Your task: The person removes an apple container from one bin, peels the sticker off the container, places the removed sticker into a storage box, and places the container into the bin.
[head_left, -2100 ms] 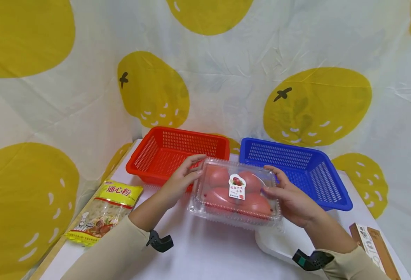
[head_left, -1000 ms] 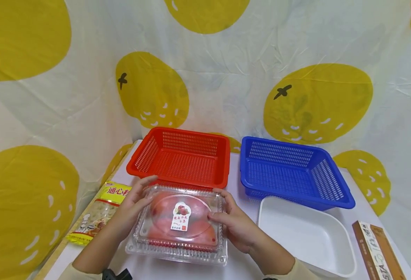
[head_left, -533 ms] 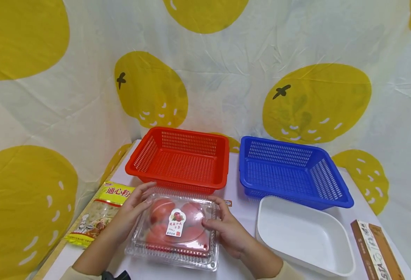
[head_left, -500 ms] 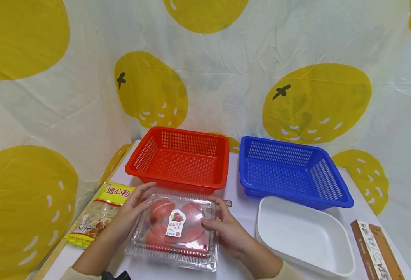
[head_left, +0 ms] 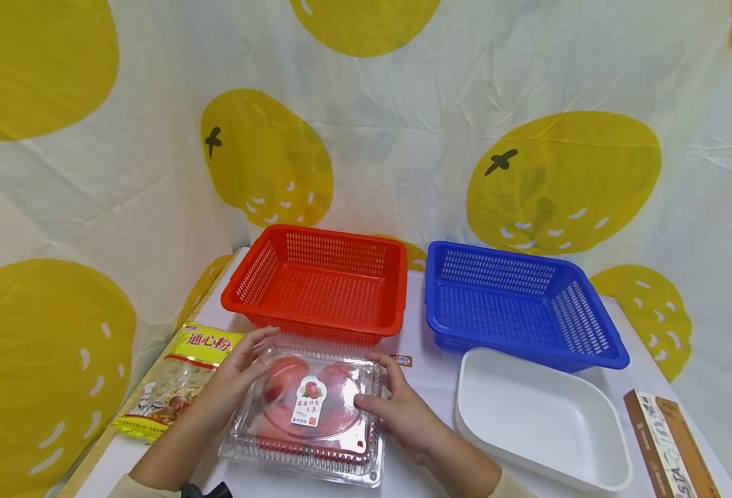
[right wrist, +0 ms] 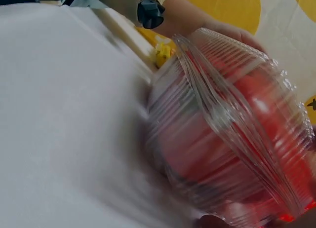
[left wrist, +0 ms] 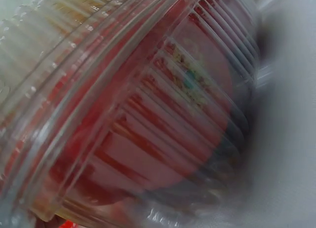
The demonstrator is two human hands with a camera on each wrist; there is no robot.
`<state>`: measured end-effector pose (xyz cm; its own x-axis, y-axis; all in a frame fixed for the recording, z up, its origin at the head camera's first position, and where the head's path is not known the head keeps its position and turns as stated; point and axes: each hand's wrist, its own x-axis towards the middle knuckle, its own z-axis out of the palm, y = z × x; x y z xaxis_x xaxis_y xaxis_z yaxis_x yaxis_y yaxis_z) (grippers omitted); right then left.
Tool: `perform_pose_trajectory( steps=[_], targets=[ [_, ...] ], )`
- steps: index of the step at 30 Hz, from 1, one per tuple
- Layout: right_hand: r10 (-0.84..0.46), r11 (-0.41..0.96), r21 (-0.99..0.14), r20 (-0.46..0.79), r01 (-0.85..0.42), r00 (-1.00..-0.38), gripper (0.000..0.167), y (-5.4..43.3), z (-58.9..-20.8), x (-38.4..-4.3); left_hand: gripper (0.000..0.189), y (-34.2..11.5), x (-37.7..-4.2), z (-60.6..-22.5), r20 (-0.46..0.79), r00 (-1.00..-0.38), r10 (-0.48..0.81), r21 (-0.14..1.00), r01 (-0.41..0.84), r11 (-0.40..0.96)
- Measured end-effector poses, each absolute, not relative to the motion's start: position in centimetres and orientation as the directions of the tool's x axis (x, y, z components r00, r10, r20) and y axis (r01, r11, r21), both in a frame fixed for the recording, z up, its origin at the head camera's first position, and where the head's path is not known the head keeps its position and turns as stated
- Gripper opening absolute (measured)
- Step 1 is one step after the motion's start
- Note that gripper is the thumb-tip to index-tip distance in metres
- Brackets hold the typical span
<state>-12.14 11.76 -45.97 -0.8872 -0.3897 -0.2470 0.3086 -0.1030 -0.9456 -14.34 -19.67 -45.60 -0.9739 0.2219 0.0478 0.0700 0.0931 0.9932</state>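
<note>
A clear plastic clamshell box of apples (head_left: pixel 306 408) is between both hands, low over the front of the table. Red fruit shows through its lid, which carries a white label with a fruit picture. My left hand (head_left: pixel 236 379) grips its left side, fingers around the far corner. On the right side, my right hand (head_left: pixel 403 413) holds the box with the thumb on top. The left wrist view shows the ribbed wall of the box (left wrist: pixel 163 114) close up. Whether the underside touches the table (right wrist: pixel 64 114), I cannot tell.
A red basket (head_left: pixel 316 325) and a blue basket (head_left: pixel 590 360) stand at the back. A white tray (head_left: pixel 540 422) sits right of my right hand. A macaroni bag (head_left: pixel 182 384) lies left, a brown pasta box (head_left: pixel 671 443) far right. A small brown-orange item (head_left: pixel 402 360) peeks out behind the clamshell.
Both hands have brought the clamshell box left and down from in front of the blue basket, uncovering the white tray. Over the last half second it has shifted only slightly left and nearer.
</note>
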Motion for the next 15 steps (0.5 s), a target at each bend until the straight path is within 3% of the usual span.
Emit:
perform_pose_trajectory(
  steps=[8, 15],
  targets=[
    [-0.392, 0.044, -0.970, -0.235, 0.237, -0.889, 0.081, 12.2, -45.3, -12.5, 0.049, -20.1, -14.4, -45.9, 0.002, -0.967, 0.253, 0.993, 0.031, 0.110],
    [-0.353, 0.230, -0.968, -0.182, 0.103, -0.918, 0.077, 12.9, -44.1, -12.7, 0.050, -20.1, -14.5, -46.0, -0.072, -0.960, 0.272, 0.981, -0.019, 0.194]
  ],
)
